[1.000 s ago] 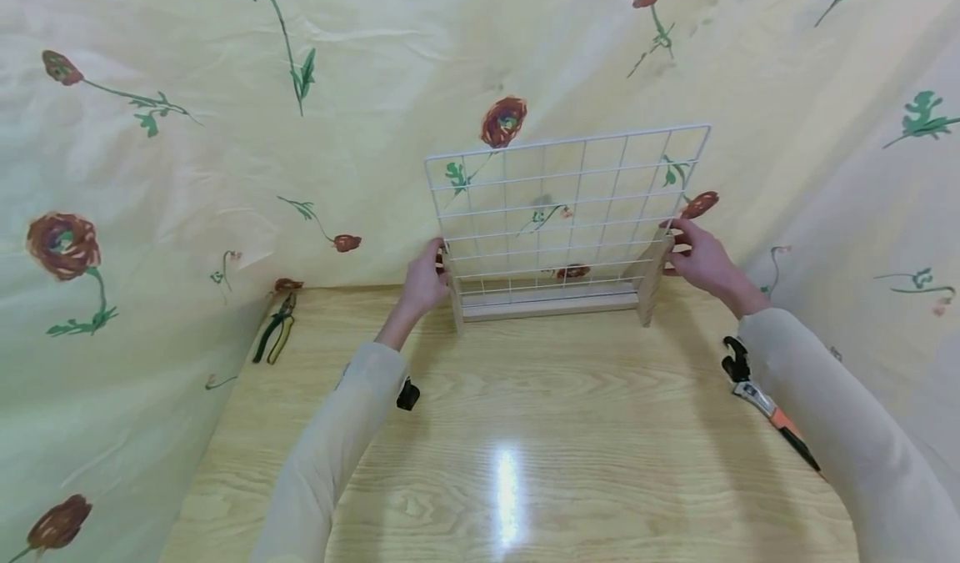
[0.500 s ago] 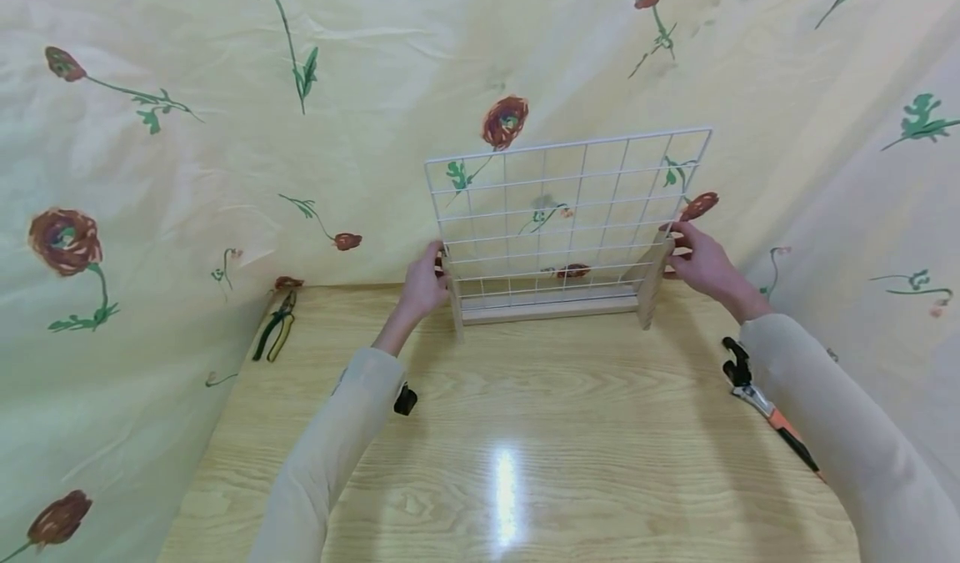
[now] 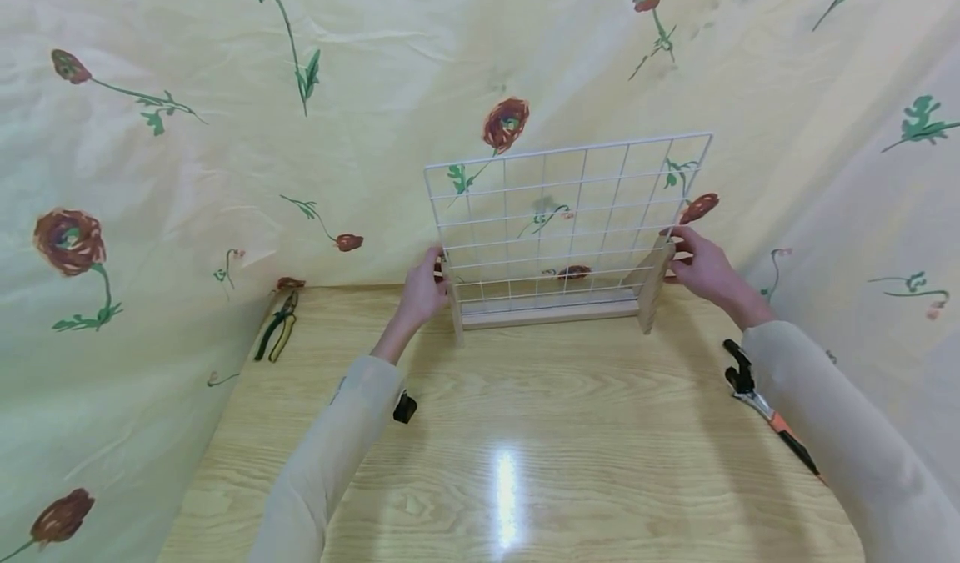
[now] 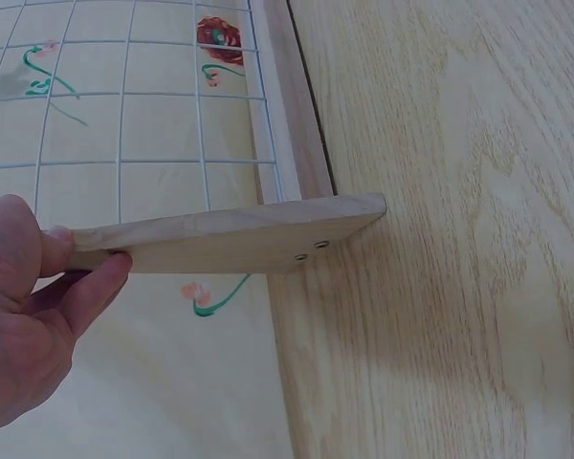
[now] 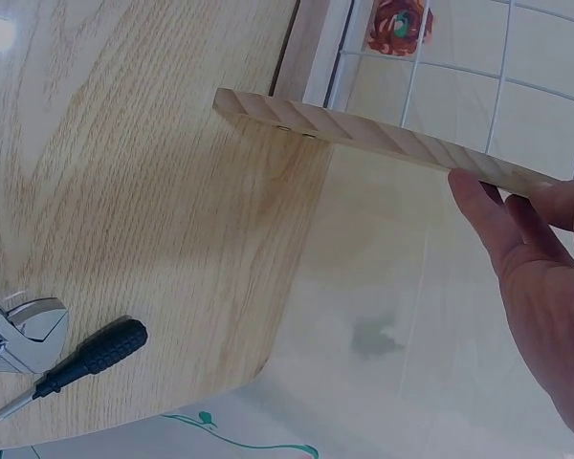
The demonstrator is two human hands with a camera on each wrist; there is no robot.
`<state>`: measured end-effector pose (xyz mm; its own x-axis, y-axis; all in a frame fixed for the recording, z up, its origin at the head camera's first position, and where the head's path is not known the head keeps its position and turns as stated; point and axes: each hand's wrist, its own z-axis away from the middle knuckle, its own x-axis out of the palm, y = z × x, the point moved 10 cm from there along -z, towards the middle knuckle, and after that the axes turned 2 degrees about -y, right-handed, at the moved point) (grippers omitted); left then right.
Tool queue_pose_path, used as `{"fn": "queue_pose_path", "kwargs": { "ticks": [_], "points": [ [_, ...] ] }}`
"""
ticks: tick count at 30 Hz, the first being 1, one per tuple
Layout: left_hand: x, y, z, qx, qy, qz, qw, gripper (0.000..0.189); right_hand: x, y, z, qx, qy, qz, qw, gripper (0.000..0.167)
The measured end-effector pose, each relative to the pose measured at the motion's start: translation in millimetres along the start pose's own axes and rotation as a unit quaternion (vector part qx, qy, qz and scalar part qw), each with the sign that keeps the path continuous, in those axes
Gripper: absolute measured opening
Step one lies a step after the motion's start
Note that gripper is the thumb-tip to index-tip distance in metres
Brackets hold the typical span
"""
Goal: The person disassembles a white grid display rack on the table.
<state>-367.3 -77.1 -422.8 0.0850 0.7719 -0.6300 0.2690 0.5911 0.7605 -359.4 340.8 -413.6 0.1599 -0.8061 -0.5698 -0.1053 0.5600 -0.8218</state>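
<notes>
1. The left hand [image 3: 423, 290] pinches the left board [image 4: 239, 244] of the rack [image 3: 551, 316].
2. The right hand [image 3: 707, 266] pinches its right board [image 5: 364, 132] between thumb and fingers.
3. The rack and its wire grid [image 3: 567, 151] are at the far edge of the table [image 3: 592, 429].

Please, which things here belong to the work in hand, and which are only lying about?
Seemingly in the job:
- wire grid
- left wooden board, in left hand
- right wooden board, in right hand
- bottom crossbar

Just lying about:
- pliers
- adjustable wrench
- screwdriver
</notes>
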Motion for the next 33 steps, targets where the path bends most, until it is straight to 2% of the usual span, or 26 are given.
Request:
{"fn": "queue_pose_path", "kwargs": {
  "ticks": [12, 19, 33],
  "points": [
    [-3.3, 1.2, 5.3, 0.003, 0.006, 0.006, 1.0000, 0.053, 0.9, -9.6, 5.0, -0.014, 0.007, 0.000, 0.9999, 0.050],
    [-6.2, 5.0, 12.8, 0.022, 0.019, -0.005, 0.9996, 0.053, 3.2, -10.8, 9.2, -0.011, -0.004, 0.009, 0.9999, 0.051],
    [-2.5, -0.6, 23.6, 0.011, 0.016, -0.010, 0.9998, 0.059, 9.8, -1.7, 14.3, -0.008, -0.014, 0.010, 0.9998, 0.052]
  ]
}}
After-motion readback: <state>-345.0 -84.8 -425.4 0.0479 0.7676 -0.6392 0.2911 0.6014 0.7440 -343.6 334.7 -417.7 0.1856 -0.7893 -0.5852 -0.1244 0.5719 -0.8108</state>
